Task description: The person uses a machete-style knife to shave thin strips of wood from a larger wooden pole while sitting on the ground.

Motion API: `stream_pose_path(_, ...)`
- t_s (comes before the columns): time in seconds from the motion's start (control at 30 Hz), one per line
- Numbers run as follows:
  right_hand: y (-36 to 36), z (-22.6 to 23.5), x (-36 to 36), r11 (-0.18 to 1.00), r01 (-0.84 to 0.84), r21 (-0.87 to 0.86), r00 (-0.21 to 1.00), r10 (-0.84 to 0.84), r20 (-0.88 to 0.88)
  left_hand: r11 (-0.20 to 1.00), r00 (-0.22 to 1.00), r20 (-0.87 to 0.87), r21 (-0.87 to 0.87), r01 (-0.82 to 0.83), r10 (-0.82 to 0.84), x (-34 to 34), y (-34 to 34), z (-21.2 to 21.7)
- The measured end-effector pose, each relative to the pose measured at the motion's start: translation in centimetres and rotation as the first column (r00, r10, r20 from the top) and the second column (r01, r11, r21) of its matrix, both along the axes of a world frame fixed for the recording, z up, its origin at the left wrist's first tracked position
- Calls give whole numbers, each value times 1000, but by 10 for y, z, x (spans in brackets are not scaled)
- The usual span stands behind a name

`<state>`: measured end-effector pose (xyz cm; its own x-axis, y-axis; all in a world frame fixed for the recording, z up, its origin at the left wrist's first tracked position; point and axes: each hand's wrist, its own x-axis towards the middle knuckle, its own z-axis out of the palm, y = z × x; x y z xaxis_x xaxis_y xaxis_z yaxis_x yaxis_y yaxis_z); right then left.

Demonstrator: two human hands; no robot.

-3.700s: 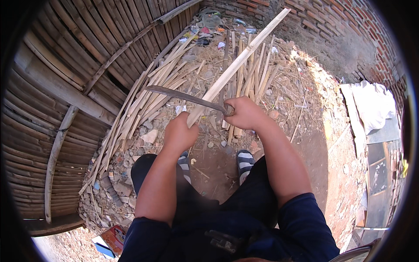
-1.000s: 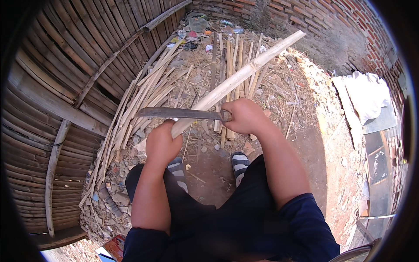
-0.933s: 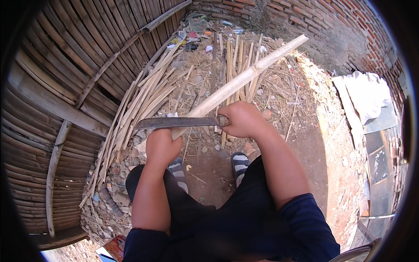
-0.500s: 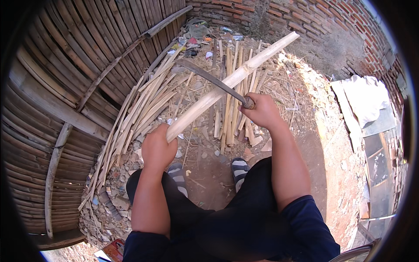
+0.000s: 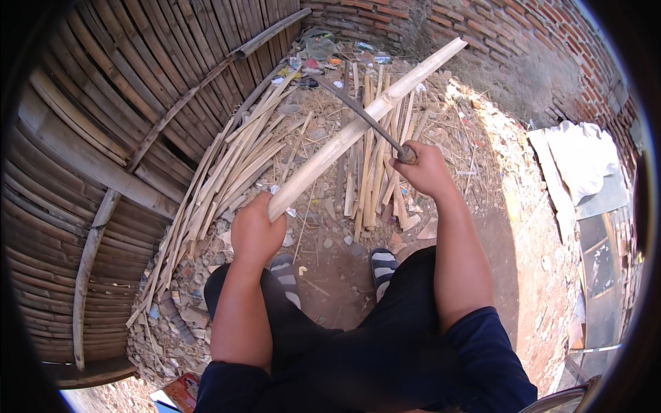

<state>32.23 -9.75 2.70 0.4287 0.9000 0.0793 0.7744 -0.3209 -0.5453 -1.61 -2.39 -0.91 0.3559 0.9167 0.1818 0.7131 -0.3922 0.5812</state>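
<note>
My left hand (image 5: 257, 230) is closed around the near end of a long, pale piece of split bamboo (image 5: 329, 153). The bamboo slants away from me to the right, its far end raised toward the brick wall. In my right hand (image 5: 427, 171) is the wooden handle of a machete (image 5: 358, 110), gripped in a closed fist. Its long dark blade crosses the bamboo past the middle, pointing to the far left. The blade seems to rest against the bamboo, though the exact contact is too fine to make out.
Thin bamboo strips (image 5: 231, 165) lie piled along the woven bamboo wall (image 5: 82, 131) at left. More strips (image 5: 372, 186) lie ahead of my sandalled feet. Rubble and litter cover the ground near the brick wall (image 5: 496, 48). A white sack (image 5: 582, 155) sits at right.
The machete and my right hand have moved slightly away and to the right, so the blade crosses the bamboo farther along. My left hand keeps its hold, and the view has shifted a little.
</note>
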Motion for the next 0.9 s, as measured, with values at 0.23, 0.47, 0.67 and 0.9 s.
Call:
stream_pose_path(0.23,-3,1,-29,939,-328,-100,935,338,108,999,1000,-1,-38,19,-19,5,-2,1)
stream_pose_path(0.47,2,0,-41,910,-395,-124,899,411,149,998,996,81,58,18,-22,1,-3,-3)
stream_pose_path(0.67,-6,7,4,1000,10,27,999,-9,-37,1000,1000,29,-12,-11,11,4,-2,4)
stream_pose_path(0.9,-6,-4,-29,932,-361,16,928,358,102,1000,1000,16,-5,5,-5,7,-3,2)
